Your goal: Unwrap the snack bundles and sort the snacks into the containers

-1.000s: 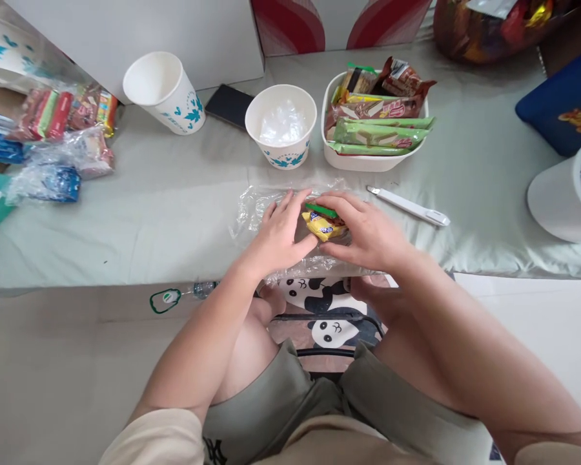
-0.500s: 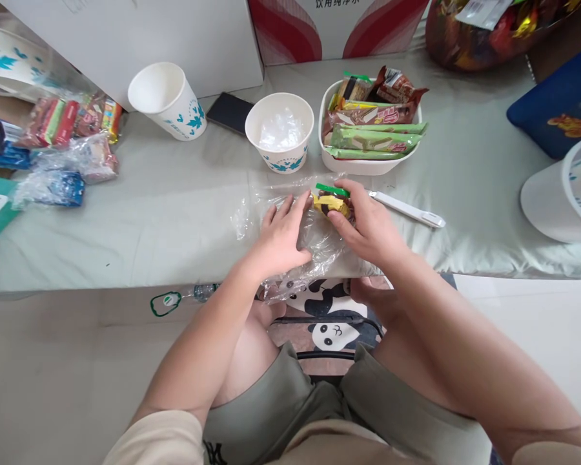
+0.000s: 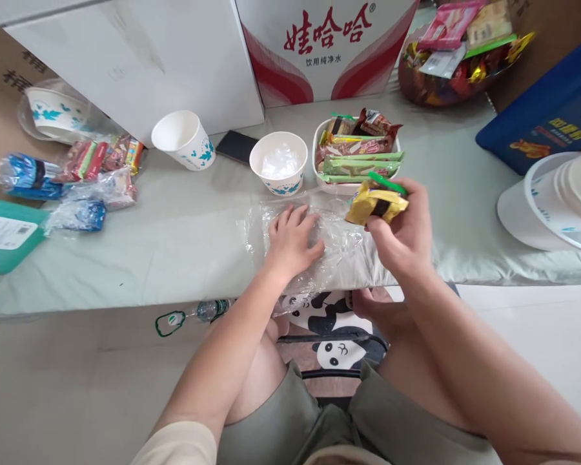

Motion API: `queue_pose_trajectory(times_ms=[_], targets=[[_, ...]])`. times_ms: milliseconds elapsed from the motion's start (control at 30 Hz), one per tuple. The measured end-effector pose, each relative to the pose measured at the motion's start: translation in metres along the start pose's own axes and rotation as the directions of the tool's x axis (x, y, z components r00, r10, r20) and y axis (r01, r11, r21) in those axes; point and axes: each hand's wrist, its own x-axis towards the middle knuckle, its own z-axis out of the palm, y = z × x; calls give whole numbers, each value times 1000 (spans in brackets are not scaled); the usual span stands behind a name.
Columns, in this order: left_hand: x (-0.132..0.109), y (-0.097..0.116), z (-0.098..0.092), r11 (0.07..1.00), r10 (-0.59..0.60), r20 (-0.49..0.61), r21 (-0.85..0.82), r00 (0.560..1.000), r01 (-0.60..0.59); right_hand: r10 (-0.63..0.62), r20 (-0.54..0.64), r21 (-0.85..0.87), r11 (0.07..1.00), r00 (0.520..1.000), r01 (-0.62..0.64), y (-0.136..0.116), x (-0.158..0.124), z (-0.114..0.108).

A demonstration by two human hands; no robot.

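Note:
My right hand point(image 3: 407, 226) grips wrapped snacks point(image 3: 378, 201), a yellow packet with a green-edged one behind it, raised above the table. With fingers spread, my left hand point(image 3: 294, 240) rests on a crumpled clear plastic bag point(image 3: 336, 242) at the table's near edge. Just beyond the held snacks stands a white tub point(image 3: 314, 152) packed with green, pink and brown wafer packets point(image 3: 361, 165). Left of it, a paper bowl point(image 3: 285, 187) with a leaf print holds crumpled clear plastic point(image 3: 278, 161). The white cutter seen earlier is hidden from sight.
A tilted paper cup point(image 3: 186, 142) and a black phone point(image 3: 237, 147) lie farther back. Wrapped snacks point(image 3: 97, 158) are piled at left beside a green package point(image 3: 7, 236). Boxes point(image 3: 326, 51) line the back. A candy bowl point(image 3: 426, 90), blue package point(image 3: 537, 123) and white bucket point(image 3: 523, 213) stand at right.
My right hand has lifted the snacks off the plastic bag and moved them right, near the white tub. My left hand stays on the bag. The head view has tipped up.

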Motion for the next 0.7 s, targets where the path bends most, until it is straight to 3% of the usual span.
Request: queue_pose_trajectory(times_ms=[133,267,367,467,567,700], targets=[[0,3,-1,1000,-13,6,15,1000,13,-77,-18,-111,991,997,75,4,28,-12],[1,4,-1,1000,-17,-39,1,999,17,-181,-58,-356,922,982,149,-2,92,-20],[2,5,1,1000,-28,-51,-14,998,28,-198,62,-488,849,978,203,1,142,-19],[2,6,2,999,-44,-58,-9,997,43,-81,273,-584,778,959,232,17,178,-15],[2,7,3,998,-55,-62,-3,997,55,95,443,-652,717,891,247,31,196,-11],[4,9,4,998,-61,-63,2,996,62,200,482,-645,740,853,191,26,201,-12]])
